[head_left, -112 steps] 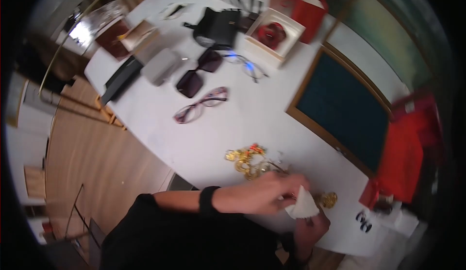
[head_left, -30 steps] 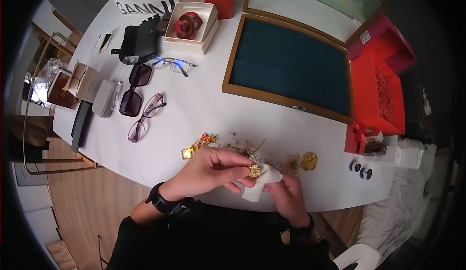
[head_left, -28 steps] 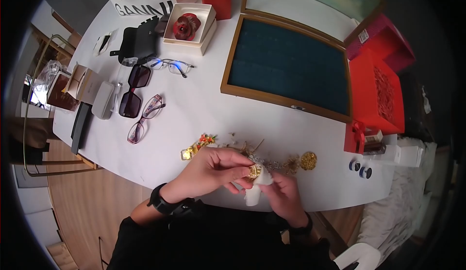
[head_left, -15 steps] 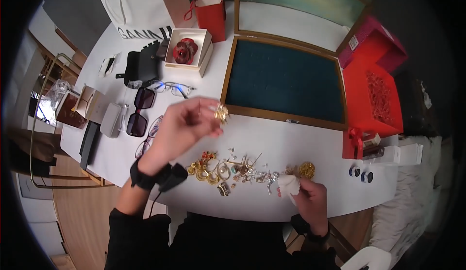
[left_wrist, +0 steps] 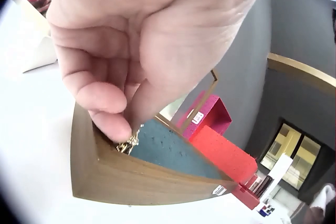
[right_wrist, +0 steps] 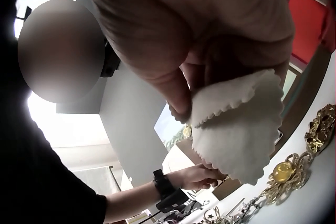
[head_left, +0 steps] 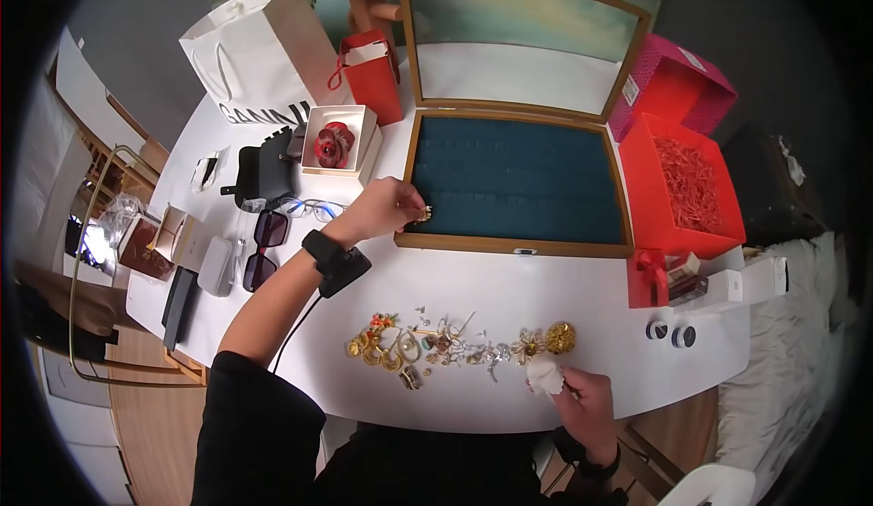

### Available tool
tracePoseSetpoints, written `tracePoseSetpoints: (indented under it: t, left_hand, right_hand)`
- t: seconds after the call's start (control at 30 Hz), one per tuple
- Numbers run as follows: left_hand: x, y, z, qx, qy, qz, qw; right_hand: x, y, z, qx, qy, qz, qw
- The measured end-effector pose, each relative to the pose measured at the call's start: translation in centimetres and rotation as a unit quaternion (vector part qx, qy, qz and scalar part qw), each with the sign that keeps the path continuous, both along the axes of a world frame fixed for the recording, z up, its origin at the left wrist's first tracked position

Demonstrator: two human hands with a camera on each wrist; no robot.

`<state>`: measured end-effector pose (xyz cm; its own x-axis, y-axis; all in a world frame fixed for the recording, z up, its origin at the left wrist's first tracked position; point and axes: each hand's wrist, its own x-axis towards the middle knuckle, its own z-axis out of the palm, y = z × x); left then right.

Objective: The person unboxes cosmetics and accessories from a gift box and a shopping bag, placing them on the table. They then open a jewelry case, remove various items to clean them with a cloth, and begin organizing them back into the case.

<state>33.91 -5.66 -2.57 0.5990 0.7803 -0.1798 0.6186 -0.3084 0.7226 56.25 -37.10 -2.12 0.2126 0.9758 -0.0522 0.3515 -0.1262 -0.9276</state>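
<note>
In the head view my left hand [head_left: 386, 208] pinches a small, chunky gold jewellery piece [head_left: 426, 214] at the front left corner of a wooden jewellery case [head_left: 509, 240]. The case stands with its glass lid raised and shows a dark teal slotted lining [head_left: 518, 174]. Up close in the left wrist view, the gold piece [left_wrist: 127, 146] sits just inside the case's wall, its underside hidden. My right hand [head_left: 589, 410] holds a white cloth with a scalloped edge [head_left: 545, 376] over the table's front, next to a row of jewellery [head_left: 436, 344] and a round gold brooch-like piece [head_left: 560, 337].
Sunglasses [head_left: 271, 229], a black pouch [head_left: 265, 171] and a white box with a red flower [head_left: 334, 145] lie to the left. Behind them stand a white paper bag [head_left: 259, 51] and a red bag [head_left: 373, 79]. A red box [head_left: 687, 183] with shredded paper flanks the case on the right.
My left hand has carried the gold piece away from the cloth, forward and up to the case's front left corner. My right hand has drawn back slightly to the right, keeping the cloth.
</note>
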Motion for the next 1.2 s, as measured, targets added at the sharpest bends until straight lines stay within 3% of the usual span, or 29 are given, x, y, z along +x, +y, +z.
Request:
tracePoseSetpoints:
  t: [0.17, 0.33, 0.37, 0.43, 0.63, 0.77, 0.9, 1.1, 1.17, 1.2]
  left_hand:
    - [0.4, -0.1, -0.3, 0.052, 0.022, -0.012, 0.998]
    - [0.4, -0.1, -0.8, 0.222, 0.051, -0.073, 0.971]
    - [0.5, 0.0, -0.7, 0.222, 0.051, -0.073, 0.971]
    - [0.9, 0.2, 0.2, 0.102, 0.043, -0.032, 0.993]
    - [2.4, 4.5, 0.2, 0.205, 0.006, -0.031, 0.978]
    - [2.7, 7.1, 0.0, 0.232, 0.063, -0.062, 0.969]
    - [2.7, 7.5, -1.0, 0.202, 0.094, -0.060, 0.973]
    - [2.0, 7.0, 0.0, 0.216, 0.045, -0.068, 0.973]
    - [1.8, 5.7, 1.7, 0.188, 0.048, -0.082, 0.978]
    - [1.0, 5.6, 0.7, 0.208, 0.045, -0.122, 0.969]
  right_hand:
    - [-0.5, 0.1, 1.2, -0.001, 0.039, 0.017, 0.999]
    - [0.0, 0.1, 1.3, -0.013, 0.030, 0.042, 0.999]
    - [0.0, 0.1, 1.3, -0.020, 0.026, 0.044, 0.999]
    - [0.1, 0.0, 1.1, -0.026, 0.023, 0.055, 0.998]
    - [-0.2, 0.1, 0.9, -0.045, 0.011, 0.077, 0.996]
    - [-0.3, 0.1, 1.3, -0.046, -0.003, 0.076, 0.996]
    - [0.1, -0.1, 0.7, -0.032, -0.010, 0.068, 0.997]
    - [0.0, 0.2, 1.0, -0.037, -0.013, 0.077, 0.996]
    - [0.0, 0.4, 1.1, -0.039, -0.014, 0.077, 0.996]
    - [-0.1, 0.5, 1.0, -0.039, -0.012, 0.076, 0.996]
